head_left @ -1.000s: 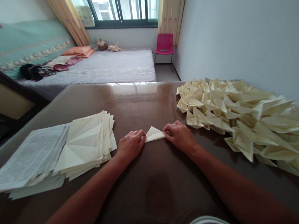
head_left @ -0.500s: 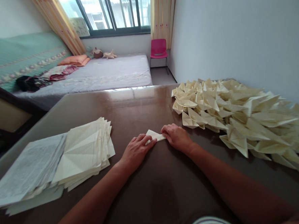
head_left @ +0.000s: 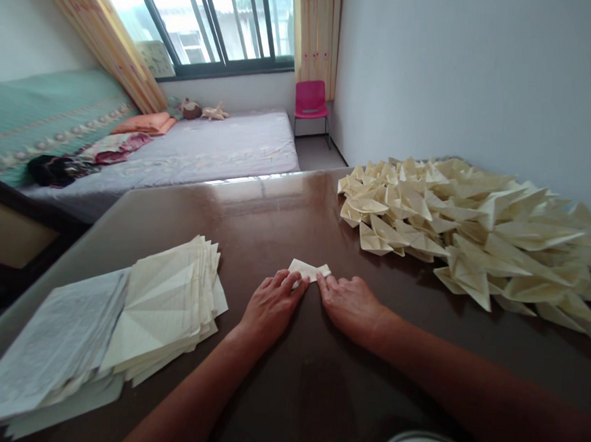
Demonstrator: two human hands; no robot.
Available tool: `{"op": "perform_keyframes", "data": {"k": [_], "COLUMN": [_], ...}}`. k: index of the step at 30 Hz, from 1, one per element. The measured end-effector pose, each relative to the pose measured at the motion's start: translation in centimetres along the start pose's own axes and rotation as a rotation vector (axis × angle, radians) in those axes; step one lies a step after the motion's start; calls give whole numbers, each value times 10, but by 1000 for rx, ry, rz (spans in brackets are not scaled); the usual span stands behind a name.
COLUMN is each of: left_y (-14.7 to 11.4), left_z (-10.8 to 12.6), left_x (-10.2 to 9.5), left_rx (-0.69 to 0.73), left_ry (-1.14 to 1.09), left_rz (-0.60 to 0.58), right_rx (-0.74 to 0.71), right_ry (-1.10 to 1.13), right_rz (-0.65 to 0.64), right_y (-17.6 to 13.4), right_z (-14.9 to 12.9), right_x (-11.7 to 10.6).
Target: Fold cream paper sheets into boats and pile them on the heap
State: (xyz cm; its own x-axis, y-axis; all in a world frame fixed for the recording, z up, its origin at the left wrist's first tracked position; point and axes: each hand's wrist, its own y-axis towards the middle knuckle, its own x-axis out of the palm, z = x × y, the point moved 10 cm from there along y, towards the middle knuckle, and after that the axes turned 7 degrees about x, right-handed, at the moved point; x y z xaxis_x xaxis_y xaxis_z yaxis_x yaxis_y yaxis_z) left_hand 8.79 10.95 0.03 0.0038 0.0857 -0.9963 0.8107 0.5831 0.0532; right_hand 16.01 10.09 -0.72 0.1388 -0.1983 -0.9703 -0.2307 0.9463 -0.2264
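A small folded piece of cream paper (head_left: 308, 270) lies flat on the dark brown table (head_left: 286, 207). My left hand (head_left: 273, 304) rests palm down with its fingertips pressing the paper's near left edge. My right hand (head_left: 350, 303) lies beside it, fingertips on the paper's near right edge. Both hands cover the lower part of the paper. To my left sits a stack of flat cream sheets (head_left: 170, 300), creased with fold lines.
A big heap of folded cream paper shapes (head_left: 465, 225) fills the table's right side by the white wall. More printed sheets (head_left: 48, 339) lie at the far left. Beyond the table are a bed (head_left: 205, 142), a pink chair (head_left: 310, 100) and a window.
The triangular paper has been folded down into a smaller, flatter piece. My right hand slid from the paper's right side toward me, and both hands now press its near edge.
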Motion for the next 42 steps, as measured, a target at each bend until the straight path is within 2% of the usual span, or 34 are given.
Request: {"op": "perform_keyframes", "data": {"k": [6, 10, 16, 19, 21, 24, 26, 29, 31, 33, 36, 42], "left_y": [-1, -2, 2, 5, 5, 8, 9, 7, 7, 6, 4, 3], "left_z": [-2, -1, -3, -11, -18, -17, -16, -16, -13, -9, -4, -5], "left_x": [1, -2, -7, -7, -7, -3, -1, -4, -6, -7, -7, -7], "left_rx": [-2, 8, -6, -48, -91, -80, -80, -105, -92, -65, -30, -62], "left_ry": [-19, -39, -107, -182, -198, -183, -184, -199, -176, -122, -45, -31], "left_rz": [30, 72, 150, 224, 267, 220, 185, 188, 192, 195, 198, 184], "right_rx": [82, 62, 24, -45, -140, -278, -319, -244, -112, -38, -51, -13], "right_ry": [12, 200, 639, 768, 829, 873, 896, 1012, 1075, 1037, 899, 846], "right_rz": [-34, 138, 82, 133, 155, 131, 50, -57, -30, 39, 87, 24], "right_y": [1, 21, 51, 49, 45, 40, 39, 43, 47, 48, 46, 45], "right_z": [28, 54, 74, 74, 70, 65, 63, 70, 82, 88, 81, 72], "right_x": [-10, -32, 0, 5, 2, -5, -5, -2, 0, -2, -5, 4]}}
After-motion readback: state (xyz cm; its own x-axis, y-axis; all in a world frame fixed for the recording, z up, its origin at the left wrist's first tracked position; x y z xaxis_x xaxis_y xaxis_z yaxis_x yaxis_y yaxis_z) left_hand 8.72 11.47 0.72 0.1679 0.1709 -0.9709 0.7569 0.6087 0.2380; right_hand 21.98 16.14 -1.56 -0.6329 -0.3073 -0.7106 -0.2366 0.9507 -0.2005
